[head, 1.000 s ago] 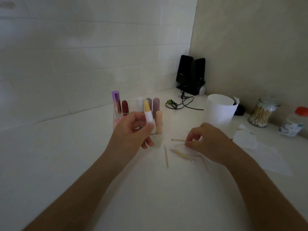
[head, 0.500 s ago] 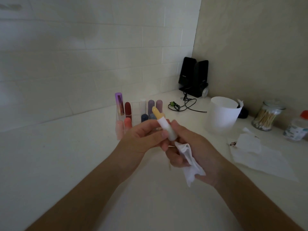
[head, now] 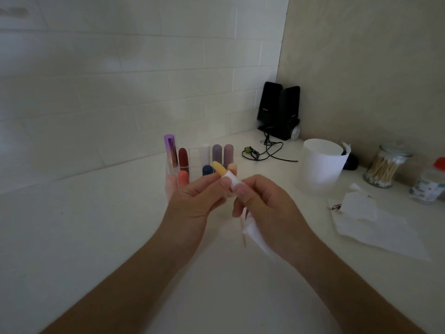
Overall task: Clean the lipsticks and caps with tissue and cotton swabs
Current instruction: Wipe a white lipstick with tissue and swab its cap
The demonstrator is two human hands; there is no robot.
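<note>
1. Counter: pale and smooth, set into the corner where a tiled wall meets a plain beige wall.
2. Clear organiser: stands near the tiled wall. Upright lipsticks fill its compartments: purple, dark red, lilac, coral, navy.
3. Black speakers: a pair, side by side in the corner. A black cable lies loosely coiled in front of them.
4. White cup: upright, to the right of the cable. A small dark object just behind it cannot be identified.
5. Glass jar: lidded, packed with cotton swabs, by the beige wall.
6. Red-capped bottle: just right of the jar.
7. Tissue sheets: lie flat in front of the jar and bottle. A dark red stain marks the left corner.
</note>
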